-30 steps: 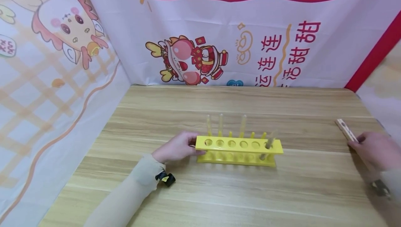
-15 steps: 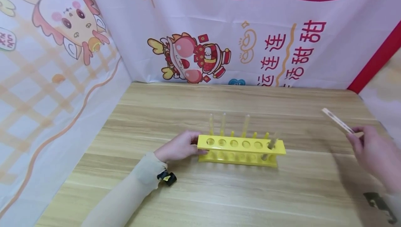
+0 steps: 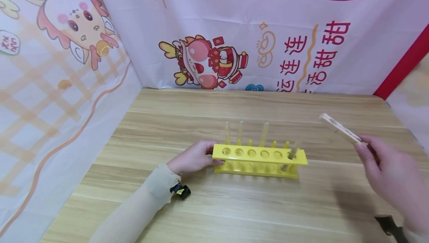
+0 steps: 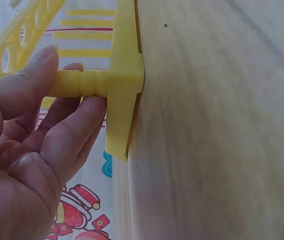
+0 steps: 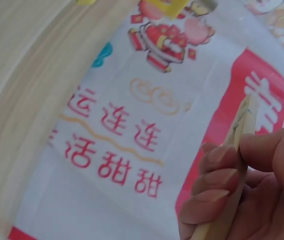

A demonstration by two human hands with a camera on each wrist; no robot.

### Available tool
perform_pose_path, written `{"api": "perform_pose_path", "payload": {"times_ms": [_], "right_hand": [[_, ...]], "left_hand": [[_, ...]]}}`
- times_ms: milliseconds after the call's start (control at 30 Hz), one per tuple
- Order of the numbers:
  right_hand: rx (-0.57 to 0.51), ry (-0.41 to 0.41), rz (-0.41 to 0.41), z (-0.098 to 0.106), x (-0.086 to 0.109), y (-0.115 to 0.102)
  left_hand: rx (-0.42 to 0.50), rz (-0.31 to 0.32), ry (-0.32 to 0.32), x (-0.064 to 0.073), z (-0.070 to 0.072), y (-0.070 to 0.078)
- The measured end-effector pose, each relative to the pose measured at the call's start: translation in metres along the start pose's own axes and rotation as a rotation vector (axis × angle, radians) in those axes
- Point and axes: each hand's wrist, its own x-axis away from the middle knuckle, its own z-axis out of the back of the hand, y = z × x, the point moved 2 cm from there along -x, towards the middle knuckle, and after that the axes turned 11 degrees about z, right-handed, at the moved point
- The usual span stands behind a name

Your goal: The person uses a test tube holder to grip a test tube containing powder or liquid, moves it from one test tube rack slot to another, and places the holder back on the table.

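A yellow test tube rack (image 3: 258, 160) stands on the table. My left hand (image 3: 192, 157) grips its left end, and in the left wrist view thumb and fingers (image 4: 64, 135) are around the yellow end post (image 4: 79, 84). Three clear test tubes (image 3: 264, 133) stand upside down on pegs behind the rack's holes. Another test tube (image 3: 293, 150) leans in the rightmost hole and looks greyish. To the right, my right hand (image 3: 390, 172) holds a wooden test tube clamp (image 3: 341, 128) above the table, its tip pointing toward the far left. The clamp's lower part lies under the curled fingers (image 5: 214, 180).
The wood-grain table (image 3: 254, 213) reaches back to a printed cloth (image 3: 214, 15) that hangs along its far edge. Another patterned cloth (image 3: 60, 101) hangs on the left. Bare pegs (image 3: 274, 144) rise among the tubes.
My right hand has lifted the clamp off the table's right side and carried it leftward, toward the rack. My left hand stays on the rack, which has not moved on the table.
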Motion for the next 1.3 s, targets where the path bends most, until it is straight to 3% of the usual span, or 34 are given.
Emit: {"api": "perform_pose_path", "payload": {"times_ms": [233,467,967,1300], "right_hand": [[0.039,0.043,0.142,-0.003,-0.001,-0.017],[0.038,0.019,0.153,-0.007,-0.002,-0.024],[0.100,0.222,0.244,-0.009,-0.010,-0.031],[0.089,0.234,0.235,-0.012,-0.015,-0.030]], "left_hand": [[0.003,0.012,0.003,0.000,0.000,0.000],[0.004,0.009,0.002,0.000,-0.002,-0.001],[0.006,0.012,-0.008,0.000,-0.001,0.000],[-0.007,0.005,-0.001,0.000,-0.001,0.001]]}}
